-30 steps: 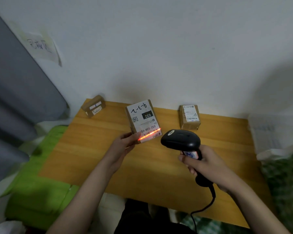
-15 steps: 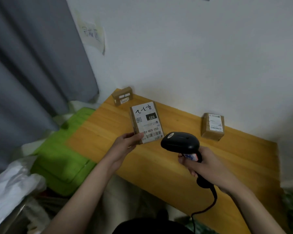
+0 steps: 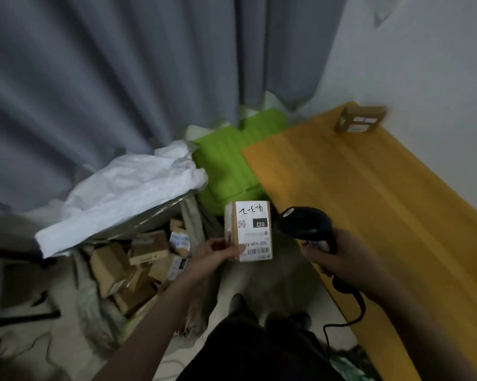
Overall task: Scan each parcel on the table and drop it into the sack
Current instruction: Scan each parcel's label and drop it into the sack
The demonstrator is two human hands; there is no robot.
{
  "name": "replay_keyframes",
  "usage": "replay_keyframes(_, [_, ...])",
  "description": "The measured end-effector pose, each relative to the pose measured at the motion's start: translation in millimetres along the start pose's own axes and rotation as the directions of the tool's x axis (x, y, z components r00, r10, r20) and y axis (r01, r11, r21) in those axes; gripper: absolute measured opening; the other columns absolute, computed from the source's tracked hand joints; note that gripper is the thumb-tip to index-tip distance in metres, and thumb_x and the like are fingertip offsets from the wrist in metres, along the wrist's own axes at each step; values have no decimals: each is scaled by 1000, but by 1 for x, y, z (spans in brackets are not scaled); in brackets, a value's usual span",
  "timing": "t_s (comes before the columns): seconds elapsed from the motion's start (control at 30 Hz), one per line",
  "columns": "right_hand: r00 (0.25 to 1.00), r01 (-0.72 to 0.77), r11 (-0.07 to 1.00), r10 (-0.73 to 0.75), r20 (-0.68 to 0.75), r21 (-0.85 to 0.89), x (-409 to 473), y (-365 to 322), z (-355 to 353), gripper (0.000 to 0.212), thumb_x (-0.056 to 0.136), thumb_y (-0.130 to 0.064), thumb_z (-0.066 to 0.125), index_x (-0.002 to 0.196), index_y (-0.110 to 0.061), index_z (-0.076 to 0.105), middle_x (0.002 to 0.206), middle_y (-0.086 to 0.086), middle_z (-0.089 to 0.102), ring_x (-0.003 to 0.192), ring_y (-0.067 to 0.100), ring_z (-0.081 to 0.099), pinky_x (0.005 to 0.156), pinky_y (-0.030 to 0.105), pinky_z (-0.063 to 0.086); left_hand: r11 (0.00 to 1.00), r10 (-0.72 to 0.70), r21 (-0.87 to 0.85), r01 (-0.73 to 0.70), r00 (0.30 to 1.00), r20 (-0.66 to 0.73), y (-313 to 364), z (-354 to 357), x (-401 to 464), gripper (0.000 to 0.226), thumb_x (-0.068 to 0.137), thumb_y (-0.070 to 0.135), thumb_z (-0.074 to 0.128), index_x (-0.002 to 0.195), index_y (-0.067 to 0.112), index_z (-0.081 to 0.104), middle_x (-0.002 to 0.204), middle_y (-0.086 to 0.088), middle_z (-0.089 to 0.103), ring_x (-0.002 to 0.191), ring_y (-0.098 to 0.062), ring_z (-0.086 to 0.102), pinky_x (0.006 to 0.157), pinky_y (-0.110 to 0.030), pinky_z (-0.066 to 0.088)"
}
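Left hand (image 3: pixel 214 253) pinches the labelled parcel (image 3: pixel 249 231) just right of the open sack (image 3: pixel 116 193), which holds many cardboard boxes (image 3: pixel 138 262); right hand (image 3: pixel 333 259) grips the scanner (image 3: pixel 304 224).

My arms are bare from wrist to elbow, with no sleeves, watch or rings showing on my left hand (image 3: pixel 215 257) or right hand (image 3: pixel 339 259). At the bottom centre of the frame I wear dark, almost black clothing (image 3: pixel 259 350).
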State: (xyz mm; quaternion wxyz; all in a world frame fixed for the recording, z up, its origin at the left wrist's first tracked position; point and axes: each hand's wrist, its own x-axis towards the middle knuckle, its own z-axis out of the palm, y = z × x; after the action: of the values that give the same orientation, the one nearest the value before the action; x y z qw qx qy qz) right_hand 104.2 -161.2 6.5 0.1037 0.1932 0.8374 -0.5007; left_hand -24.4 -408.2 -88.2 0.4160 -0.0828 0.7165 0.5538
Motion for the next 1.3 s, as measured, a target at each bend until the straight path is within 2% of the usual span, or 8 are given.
replay_keyframes(0.2, [988,54,993,-38,151,-102,30,-19,48,15,89,-21,72,78,-19,63,60,-9,63,57,7,61,59,33,45,1000,-21,-19,17,973,-229,-47,-77,-20,31,76,31,86,102,21,73,95,7,78,90,-9,73,76,-21,53])
replay_keyframes(0.33, [988,70,985,-46,146,-159,38,-26,63,14,89,-24,73,78,-22,64,61,-14,64,59,5,62,58,25,43,999,-34,0,37,908,-418,-60,-125,-18,46,69,43,90,100,15,71,93,1,78,88,-17,74,82,-36,60])
replay_keyframes(0.43, [991,52,987,-32,133,-152,41,-31,67,7,88,-23,74,86,-20,68,64,-16,66,61,2,63,60,26,44,944,135,323,67,814,-565,-60,-156,-3,71,60,50,93,111,9,63,108,-3,68,101,-25,66,84,-41,57])
replay_keyframes(0.6, [993,1,990,15,113,-139,38,-34,63,9,88,-20,74,87,-14,68,59,0,63,53,7,62,55,28,47,415,537,892,182,742,-401,-45,-183,31,83,68,32,89,135,7,48,128,-16,46,119,-36,42,105,-44,40])
replay_keyframes(0.8, [992,-50,991,63,109,-124,30,-25,53,4,91,-14,69,93,-13,66,62,1,61,49,5,60,49,17,47,-59,381,969,238,903,-198,-67,-183,62,93,86,33,73,158,18,16,145,-11,30,131,-33,34,115,-43,34])
replay_keyframes(0.93, [993,-58,987,72,90,-147,27,-17,51,6,91,-15,70,91,-16,64,61,-1,60,50,5,60,50,21,45,4,309,976,220,928,-210,-80,-180,65,69,103,38,41,161,14,10,148,-6,37,135,-32,36,121,-49,23])
replay_keyframes(1.07, [993,-43,982,62,97,-185,30,-14,52,14,91,-19,70,88,-30,61,61,-7,60,54,1,59,59,30,47,-47,168,965,258,954,-248,-60,-181,73,74,100,27,47,161,12,7,154,-6,32,140,-34,33,122,-52,18])
replay_keyframes(1.3, [997,-25,995,33,75,-97,40,-15,23,6,92,-18,68,90,-18,62,63,-6,59,50,3,58,51,20,47,23,255,985,170,952,-170,10,-132,79,43,101,36,43,138,16,52,143,-8,50,133,-28,48,111,-39,36])
